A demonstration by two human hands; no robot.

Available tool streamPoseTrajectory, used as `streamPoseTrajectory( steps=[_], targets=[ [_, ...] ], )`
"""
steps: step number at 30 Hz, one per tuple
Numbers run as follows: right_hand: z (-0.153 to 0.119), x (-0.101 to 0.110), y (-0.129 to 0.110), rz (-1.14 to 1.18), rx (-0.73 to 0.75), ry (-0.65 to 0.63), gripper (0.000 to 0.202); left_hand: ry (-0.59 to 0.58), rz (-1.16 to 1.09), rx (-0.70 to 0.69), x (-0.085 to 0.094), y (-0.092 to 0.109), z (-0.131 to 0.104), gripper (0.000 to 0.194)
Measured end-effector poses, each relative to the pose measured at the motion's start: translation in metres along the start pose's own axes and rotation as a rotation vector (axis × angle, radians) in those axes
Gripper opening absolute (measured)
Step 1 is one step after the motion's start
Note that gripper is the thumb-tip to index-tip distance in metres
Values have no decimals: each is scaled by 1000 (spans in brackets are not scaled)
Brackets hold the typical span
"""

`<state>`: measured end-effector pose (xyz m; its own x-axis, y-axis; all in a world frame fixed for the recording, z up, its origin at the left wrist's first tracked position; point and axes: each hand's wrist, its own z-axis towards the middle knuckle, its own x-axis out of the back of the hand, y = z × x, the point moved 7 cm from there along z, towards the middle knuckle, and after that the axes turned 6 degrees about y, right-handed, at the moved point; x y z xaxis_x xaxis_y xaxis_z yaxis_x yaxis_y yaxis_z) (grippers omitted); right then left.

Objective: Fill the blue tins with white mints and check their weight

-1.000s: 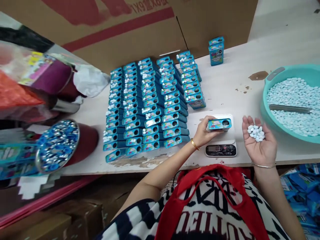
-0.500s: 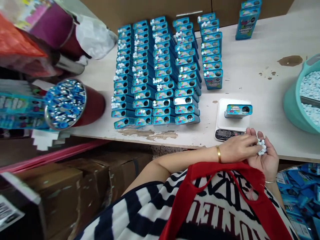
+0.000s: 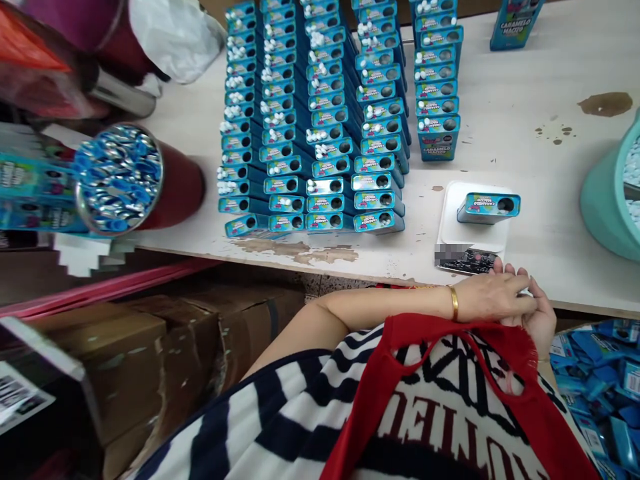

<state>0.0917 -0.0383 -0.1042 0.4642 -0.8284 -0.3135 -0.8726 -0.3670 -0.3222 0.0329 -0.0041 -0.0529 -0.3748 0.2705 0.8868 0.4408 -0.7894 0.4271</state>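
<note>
My left hand (image 3: 495,297), with a gold bracelet at the wrist, lies across my right hand (image 3: 543,325), its fingers bent together over the palm. The cupped right hand faces up beneath it. Small white candies lay in that palm a moment earlier; the left fingers now cover them. Just beyond the hands, a white scale (image 3: 450,230) carries one upright blue tin (image 3: 483,208) with a round hole in its top. To the left stand rows of similar blue tins (image 3: 325,203), many with white candies on top.
A teal tub (image 3: 600,200) of white candies stands at the right edge. Blue packages (image 3: 595,373) fill the space below it. At left are a red bucket (image 3: 183,187) of blue and silver pieces and a white plastic bag (image 3: 170,40). Cardboard boxes (image 3: 115,367) sit below the table.
The view has shifted, so the tin rows appear higher. My left fingers have moved over the right palm, hiding the white candies. The tin on the scale stays in place.
</note>
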Motion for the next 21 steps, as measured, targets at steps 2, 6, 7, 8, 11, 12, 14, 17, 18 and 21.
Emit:
streamPoseTrajectory(
  steps=[2, 6, 7, 8, 11, 12, 14, 17, 18, 21],
  targets=[
    [-1, -3, 0, 12, -5, 10, 25, 15, -19, 34, 0, -3, -1, 29],
    [-4, -11, 0, 16, 5, 18, 29, 40, -3, 69, 2, -7, -3, 28],
    [-4, -12, 0, 14, 5, 14, 29, 51, -1, 67, 2, -7, -4, 29],
    [-4, -13, 0, 11, 6, 5, 29, 67, -1, 61, 2, -8, -4, 29],
    [-2, -14, -1, -2, 28, -42, 24, 109, 6, 26, -1, -8, -4, 34],
    [-1, -13, -2, -8, 37, -51, 22, 116, 11, 18, -3, -8, -4, 35],
    [0, -13, -1, -18, 47, -62, 20, 122, 18, 5, -5, -9, -4, 35],
    [2, -16, 2, -30, 31, -78, 19, 132, 16, -22, -2, -10, -3, 34],
    [2, -18, 3, -30, 23, -84, 18, 130, 14, -26, 0, -10, -3, 33],
    [5, -24, 5, -3, -5, -101, 15, 105, 8, -35, 10, -13, -4, 30]
  ],
)
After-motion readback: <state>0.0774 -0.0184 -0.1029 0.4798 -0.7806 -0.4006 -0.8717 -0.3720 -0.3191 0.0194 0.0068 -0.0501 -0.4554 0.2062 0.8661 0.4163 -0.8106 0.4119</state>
